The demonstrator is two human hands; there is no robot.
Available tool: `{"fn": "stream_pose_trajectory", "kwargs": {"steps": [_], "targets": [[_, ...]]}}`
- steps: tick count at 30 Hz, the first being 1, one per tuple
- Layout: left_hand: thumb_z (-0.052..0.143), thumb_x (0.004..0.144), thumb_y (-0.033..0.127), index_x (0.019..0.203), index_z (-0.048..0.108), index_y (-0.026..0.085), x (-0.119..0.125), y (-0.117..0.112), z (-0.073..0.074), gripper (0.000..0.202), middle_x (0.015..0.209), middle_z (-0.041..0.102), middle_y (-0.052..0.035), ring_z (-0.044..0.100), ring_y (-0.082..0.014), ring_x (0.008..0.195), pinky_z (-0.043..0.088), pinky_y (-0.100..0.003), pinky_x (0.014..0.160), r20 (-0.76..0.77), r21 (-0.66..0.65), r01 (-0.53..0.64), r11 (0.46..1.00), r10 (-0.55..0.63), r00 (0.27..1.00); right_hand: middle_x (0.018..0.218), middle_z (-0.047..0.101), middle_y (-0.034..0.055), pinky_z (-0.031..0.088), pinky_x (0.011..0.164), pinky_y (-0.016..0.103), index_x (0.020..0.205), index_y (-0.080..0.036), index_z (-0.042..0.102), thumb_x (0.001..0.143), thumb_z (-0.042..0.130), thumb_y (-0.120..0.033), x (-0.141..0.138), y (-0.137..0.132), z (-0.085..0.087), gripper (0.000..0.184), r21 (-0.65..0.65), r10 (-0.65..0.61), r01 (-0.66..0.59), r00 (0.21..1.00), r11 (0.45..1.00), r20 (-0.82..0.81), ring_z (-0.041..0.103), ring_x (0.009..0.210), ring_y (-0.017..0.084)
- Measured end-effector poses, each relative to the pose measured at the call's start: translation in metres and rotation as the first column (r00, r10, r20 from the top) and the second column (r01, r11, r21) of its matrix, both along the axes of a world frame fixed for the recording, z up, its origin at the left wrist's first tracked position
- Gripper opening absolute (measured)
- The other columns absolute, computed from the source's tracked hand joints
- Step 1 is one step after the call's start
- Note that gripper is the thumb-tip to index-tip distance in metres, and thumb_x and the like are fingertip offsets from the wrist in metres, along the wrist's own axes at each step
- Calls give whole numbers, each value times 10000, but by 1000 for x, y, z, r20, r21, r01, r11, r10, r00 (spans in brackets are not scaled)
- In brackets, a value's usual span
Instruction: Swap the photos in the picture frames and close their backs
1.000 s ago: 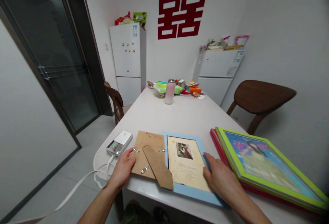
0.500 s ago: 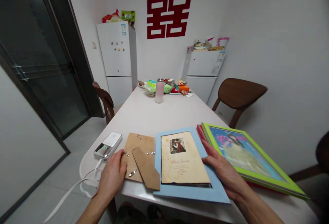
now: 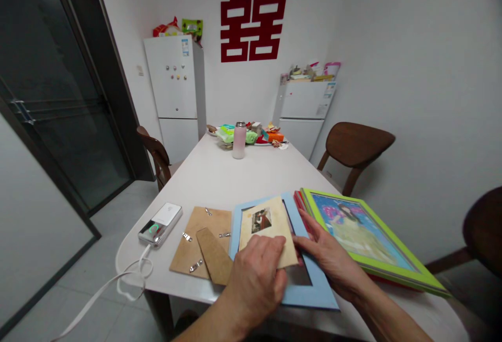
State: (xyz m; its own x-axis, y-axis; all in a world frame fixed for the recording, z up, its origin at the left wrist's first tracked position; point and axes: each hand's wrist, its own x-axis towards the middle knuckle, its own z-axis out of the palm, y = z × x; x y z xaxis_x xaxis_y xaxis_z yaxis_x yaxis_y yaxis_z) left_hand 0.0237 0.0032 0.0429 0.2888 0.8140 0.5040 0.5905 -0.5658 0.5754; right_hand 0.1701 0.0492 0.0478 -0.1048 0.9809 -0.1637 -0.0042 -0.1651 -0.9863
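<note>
A light blue picture frame [image 3: 311, 292] lies face down near the table's front edge. My left hand [image 3: 257, 279] is closed on the near edge of a beige photo card [image 3: 266, 224], which is tilted up out of the frame's opening. My right hand [image 3: 327, 261] rests on the frame's right side, fingers bent, touching the card's right edge. A brown cardboard backing board [image 3: 202, 240] with metal clips and a stand flap lies just left of the frame.
A green-framed picture [image 3: 361, 235] lies on a red frame at the right. A power bank [image 3: 160, 224] with a white cable sits at left. A pink bottle [image 3: 239, 140] and snacks stand at the far end. Wooden chairs [image 3: 356, 146] flank the white table [image 3: 235, 180].
My left hand has left the backing board and moved right onto the photo card. The card, flat in the frame before, is now lifted and tilted. The camera view has shifted slightly.
</note>
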Motion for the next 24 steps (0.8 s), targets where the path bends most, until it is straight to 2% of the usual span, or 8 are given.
{"fn": "stream_pose_trajectory", "kwargs": {"steps": [4, 8, 11, 14, 16, 18, 21, 24], "targets": [[423, 685, 74, 1045, 508, 199, -33, -1, 4, 391, 873, 575, -59, 526, -199, 807, 417, -300, 751, 198, 45, -222, 974, 209, 958, 553, 535, -29, 418, 404, 236, 1300, -164, 163, 691, 469, -324, 5, 10, -22, 700, 63, -67, 54, 969, 997, 239, 532, 461, 146], [518, 673, 162, 1006, 507, 199, -72, -3, -9, 335, 950, 577, -35, 547, -196, 847, 419, -291, 772, 486, -191, -433, 881, 468, 738, 689, 604, 60, 465, 603, 303, 1265, -70, 257, 711, 394, -299, 9, 17, -44, 616, 201, -121, 4, 811, 980, 572, 592, 642, 191], [556, 668, 222, 953, 482, 177, -92, -3, -27, 298, 876, 600, -25, 572, -185, 808, 443, -289, 733, 641, -386, -325, 863, 505, 578, 994, 575, 137, 388, 843, 362, 1204, -62, 365, 691, 384, -265, 9, 20, -57, 552, 321, -168, -92, 699, 943, 695, 532, 943, 225], [595, 653, 248, 915, 469, 158, -100, -5, -40, 305, 853, 620, -29, 593, -180, 776, 461, -284, 697, 755, -492, -155, 857, 509, 413, 1134, 491, 169, 305, 928, 399, 1116, -54, 465, 674, 406, -264, 7, 16, -62, 493, 429, -248, -137, 646, 893, 722, 437, 1072, 249], [609, 649, 251, 915, 474, 154, -99, -5, -43, 313, 850, 627, -30, 602, -177, 756, 469, -280, 679, 791, -521, -88, 849, 519, 324, 1188, 445, 167, 273, 948, 420, 1061, -79, 514, 662, 443, -286, 2, 9, -60, 455, 520, -316, -131, 663, 844, 679, 390, 1113, 261], [616, 648, 250, 908, 480, 164, -92, -6, -41, 306, 860, 626, -20, 603, -162, 748, 474, -264, 663, 819, -525, -59, 849, 523, 238, 1189, 453, 151, 275, 946, 427, 1049, -110, 524, 665, 470, -325, -8, -1, -54, 443, 530, -284, -118, 736, 840, 614, 390, 1114, 256], [625, 639, 255, 884, 476, 186, -76, -7, -34, 295, 892, 615, -5, 596, -146, 761, 474, -239, 649, 858, -496, -14, 868, 492, 145, 1061, 559, 131, 393, 846, 403, 1141, -119, 434, 717, 433, -392, -31, -17, -42, 504, 298, 5, -135, 917, 945, 399, 520, 974, 231], [623, 641, 276, 879, 467, 188, -60, -11, -28, 298, 875, 615, -11, 597, -156, 750, 477, -245, 631, 862, -493, 141, 858, 461, 209, 965, 614, 101, 484, 680, 342, 1206, -136, 329, 766, 360, -402, -53, -21, -32, 515, 52, 127, -127, 992, 991, 14, 597, 821, 209]]}}
